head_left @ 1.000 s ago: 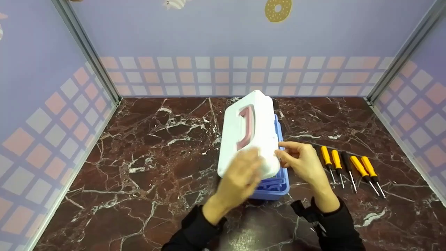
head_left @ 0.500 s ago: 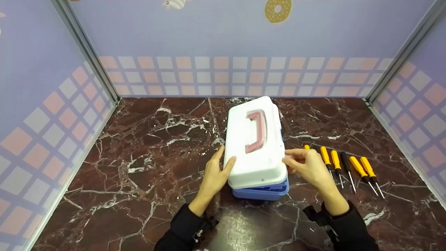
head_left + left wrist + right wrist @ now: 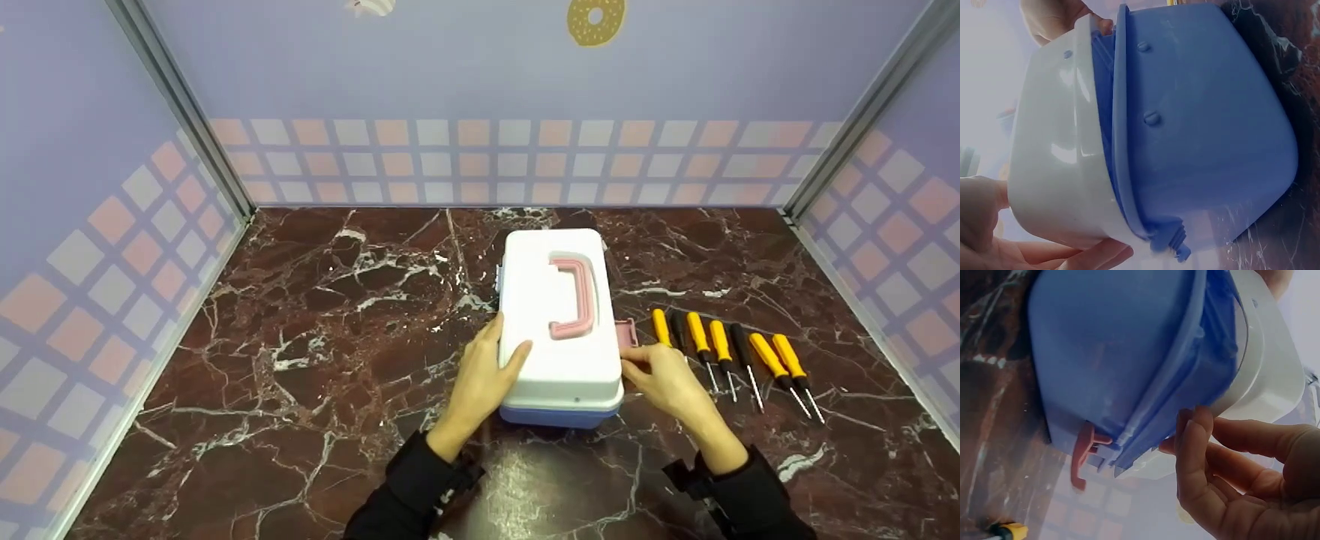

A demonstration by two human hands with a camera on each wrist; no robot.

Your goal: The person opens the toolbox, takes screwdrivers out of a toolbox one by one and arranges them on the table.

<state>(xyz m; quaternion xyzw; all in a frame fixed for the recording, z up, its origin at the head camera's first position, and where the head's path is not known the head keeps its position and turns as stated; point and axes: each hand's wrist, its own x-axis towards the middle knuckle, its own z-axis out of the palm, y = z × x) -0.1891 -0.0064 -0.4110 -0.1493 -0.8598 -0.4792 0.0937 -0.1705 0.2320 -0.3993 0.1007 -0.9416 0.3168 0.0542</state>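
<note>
A toolbox with a white lid [image 3: 540, 367] and a blue base [image 3: 559, 416] stands in the middle of the table. A pink carrying handle [image 3: 581, 300] lies on the lid. My left hand [image 3: 480, 375] holds the lid's left side, thumb on top and fingers along the edge. At the right edge, my right hand [image 3: 664, 379] pinches the lid's rim between thumb and fingers. Beside it a pink latch [image 3: 1082, 453] hangs open from the base. Both wrist views show a narrow gap between lid and base, with a blue inner tray [image 3: 1207, 365] partly visible.
Several screwdrivers [image 3: 697, 334] with yellow or black handles lie in a row to the right, near my right hand. Patterned walls [image 3: 480, 165] enclose the dark marbled table [image 3: 337, 337] at the back and both sides.
The tilted lid has come down over the base. My left hand went from the lid's top to its left side. My right hand moved down and slightly right with the rim.
</note>
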